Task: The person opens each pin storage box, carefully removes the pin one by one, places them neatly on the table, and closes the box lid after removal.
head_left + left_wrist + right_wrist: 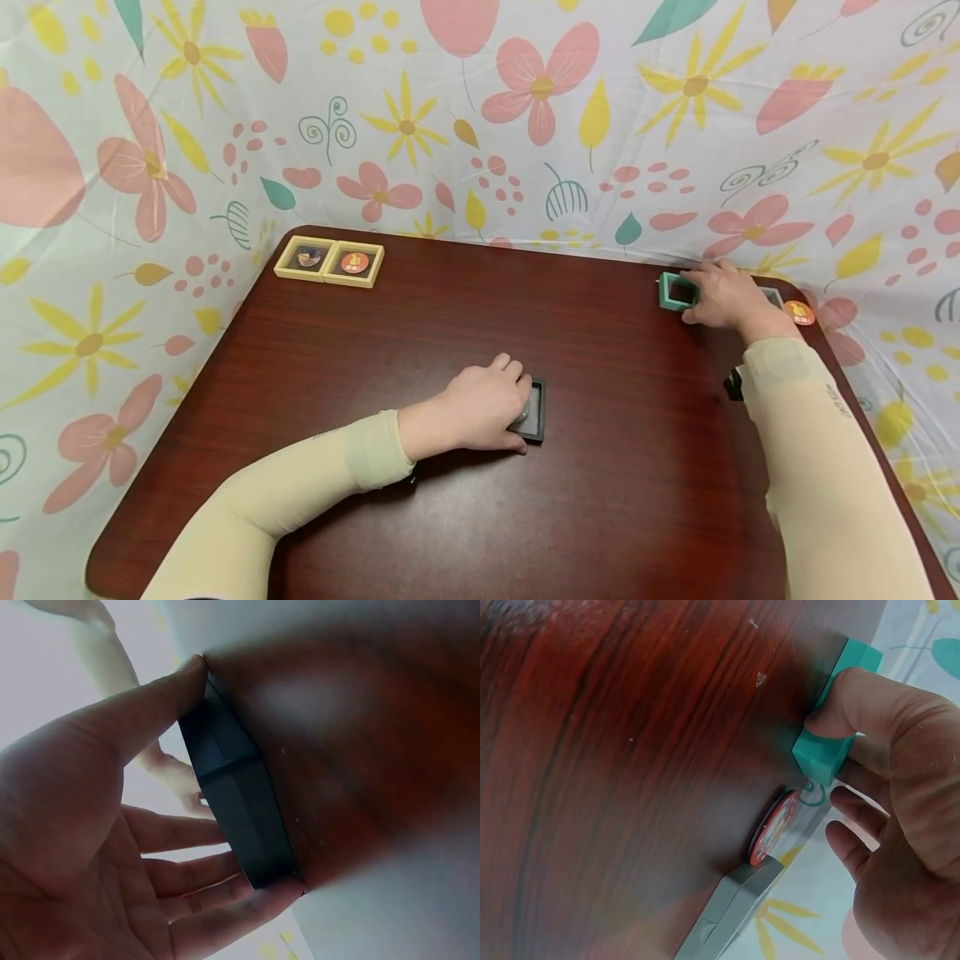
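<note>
At mid-table my left hand (483, 406) grips a black square frame (541, 417). In the left wrist view, thumb and a finger hold opposite ends of the black frame's side (244, 817). My right hand (723, 296), by the far right corner, pinches a teal square frame (666, 293) between thumb and fingers; the remaining fingers hang loosely curled in the right wrist view. Near that hand are a red-rimmed round disc (775, 827) and a grey frame (735, 904). Fingers cover part of both held frames.
Two pale yellow frames (327, 282), each with a round picture inside, lie side by side at the far left corner. An orange round disc (799, 312) sits at the right edge. Flowered cloth (450, 100) hangs behind the brown table (420, 325).
</note>
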`<state>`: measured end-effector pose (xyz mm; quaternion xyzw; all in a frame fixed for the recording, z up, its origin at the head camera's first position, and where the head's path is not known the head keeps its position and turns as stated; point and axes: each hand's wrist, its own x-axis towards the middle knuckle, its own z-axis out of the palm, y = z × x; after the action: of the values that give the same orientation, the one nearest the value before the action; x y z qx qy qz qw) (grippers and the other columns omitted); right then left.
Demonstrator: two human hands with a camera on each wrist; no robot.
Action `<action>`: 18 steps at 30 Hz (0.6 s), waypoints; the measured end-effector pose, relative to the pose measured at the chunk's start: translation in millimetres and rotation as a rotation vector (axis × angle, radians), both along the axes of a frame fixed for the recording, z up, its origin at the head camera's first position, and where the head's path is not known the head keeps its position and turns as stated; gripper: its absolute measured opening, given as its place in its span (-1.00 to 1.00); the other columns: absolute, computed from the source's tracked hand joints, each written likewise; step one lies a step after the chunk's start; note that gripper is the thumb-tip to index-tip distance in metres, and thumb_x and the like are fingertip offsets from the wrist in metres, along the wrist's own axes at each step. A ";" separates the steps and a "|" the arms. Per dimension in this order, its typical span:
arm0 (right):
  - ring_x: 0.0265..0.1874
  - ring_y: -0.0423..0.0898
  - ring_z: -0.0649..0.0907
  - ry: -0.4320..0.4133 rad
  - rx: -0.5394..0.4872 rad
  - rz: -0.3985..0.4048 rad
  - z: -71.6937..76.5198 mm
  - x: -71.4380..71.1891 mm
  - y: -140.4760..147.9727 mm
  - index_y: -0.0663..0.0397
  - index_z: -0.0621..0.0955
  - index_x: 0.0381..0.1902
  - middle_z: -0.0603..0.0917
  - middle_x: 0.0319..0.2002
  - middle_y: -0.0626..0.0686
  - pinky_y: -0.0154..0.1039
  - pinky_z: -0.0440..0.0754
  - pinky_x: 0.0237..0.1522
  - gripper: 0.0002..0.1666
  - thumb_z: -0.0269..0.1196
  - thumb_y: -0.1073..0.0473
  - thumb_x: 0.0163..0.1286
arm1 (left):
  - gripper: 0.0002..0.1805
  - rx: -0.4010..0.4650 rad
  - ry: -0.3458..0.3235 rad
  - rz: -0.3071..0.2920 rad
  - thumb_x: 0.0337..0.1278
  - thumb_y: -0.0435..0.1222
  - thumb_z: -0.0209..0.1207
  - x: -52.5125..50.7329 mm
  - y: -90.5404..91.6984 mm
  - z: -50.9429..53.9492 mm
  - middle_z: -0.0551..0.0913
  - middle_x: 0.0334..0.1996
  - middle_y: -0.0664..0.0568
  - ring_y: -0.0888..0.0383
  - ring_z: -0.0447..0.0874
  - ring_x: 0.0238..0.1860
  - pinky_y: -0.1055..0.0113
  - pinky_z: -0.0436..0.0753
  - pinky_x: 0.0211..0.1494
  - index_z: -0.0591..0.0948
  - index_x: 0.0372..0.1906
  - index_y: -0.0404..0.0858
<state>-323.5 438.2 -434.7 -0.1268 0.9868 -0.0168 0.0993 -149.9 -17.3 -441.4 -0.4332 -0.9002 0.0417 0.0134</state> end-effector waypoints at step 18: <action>0.53 0.59 0.09 -0.007 -0.066 -0.047 -6.0 -1.1 -0.9 0.47 0.37 0.56 0.28 0.55 0.55 0.59 0.00 0.51 -0.01 0.50 0.16 0.30 | 0.18 0.034 -0.183 0.040 0.12 0.30 0.55 -2.2 -16.9 2.3 0.62 0.28 -0.15 -0.03 0.52 0.20 0.20 0.76 -0.06 0.45 0.64 -0.35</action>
<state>-324.5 437.3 -440.6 -0.1069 0.9880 -0.0522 0.0982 -152.0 -34.3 -439.1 -0.4168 -0.9068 -0.0133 -0.0625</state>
